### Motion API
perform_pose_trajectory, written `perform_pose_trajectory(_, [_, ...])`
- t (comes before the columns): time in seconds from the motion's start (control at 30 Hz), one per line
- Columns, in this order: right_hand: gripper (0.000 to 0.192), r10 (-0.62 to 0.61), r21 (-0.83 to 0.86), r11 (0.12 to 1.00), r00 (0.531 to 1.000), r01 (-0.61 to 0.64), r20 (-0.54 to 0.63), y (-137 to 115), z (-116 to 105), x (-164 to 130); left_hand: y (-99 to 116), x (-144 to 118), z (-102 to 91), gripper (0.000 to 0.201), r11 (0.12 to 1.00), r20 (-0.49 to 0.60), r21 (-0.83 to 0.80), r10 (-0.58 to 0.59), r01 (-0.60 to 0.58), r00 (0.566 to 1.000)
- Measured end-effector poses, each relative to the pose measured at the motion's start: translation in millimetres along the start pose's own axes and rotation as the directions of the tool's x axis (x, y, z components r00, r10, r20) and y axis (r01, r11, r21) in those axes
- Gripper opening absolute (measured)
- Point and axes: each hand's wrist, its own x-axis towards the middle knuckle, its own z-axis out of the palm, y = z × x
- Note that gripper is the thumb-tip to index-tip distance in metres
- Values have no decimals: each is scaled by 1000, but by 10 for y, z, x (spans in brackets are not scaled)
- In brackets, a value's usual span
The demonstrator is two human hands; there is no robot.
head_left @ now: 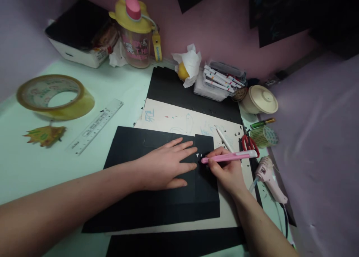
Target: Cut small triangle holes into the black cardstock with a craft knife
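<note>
My left hand (165,165) lies flat, fingers spread, pressing on a sheet of black paper (131,201) in the middle of the desk. My right hand (226,171) grips a pink craft knife (232,157), held nearly level, its tip touching the black paper just right of my left fingertips. Small white cut-out gaps show in the paper at the tip. The black paper rests on a beige board (174,118) with faint scribbles.
A tape roll (54,96), clear ruler (95,126) and paper leaf (45,135) lie left. Behind stand a yellow-lidded bottle (137,33), a box (81,36), tissue (189,64) and markers (221,79). Red scissors (249,143), a round container (260,100) and glue gun (270,178) sit right.
</note>
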Motion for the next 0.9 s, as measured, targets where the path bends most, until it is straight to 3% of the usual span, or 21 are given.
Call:
perform_pose_trajectory(0.37, [2,9,83,997,1000,-10,16,50,-5,-39,7,20,-29,46,1000,34,2,-13,13,999])
perform_pose_trajectory(0.9, [3,8,28,1000,999,-9,48,21,0,-38,-8,11,4,46,1000,10,-15,1,-1,1000])
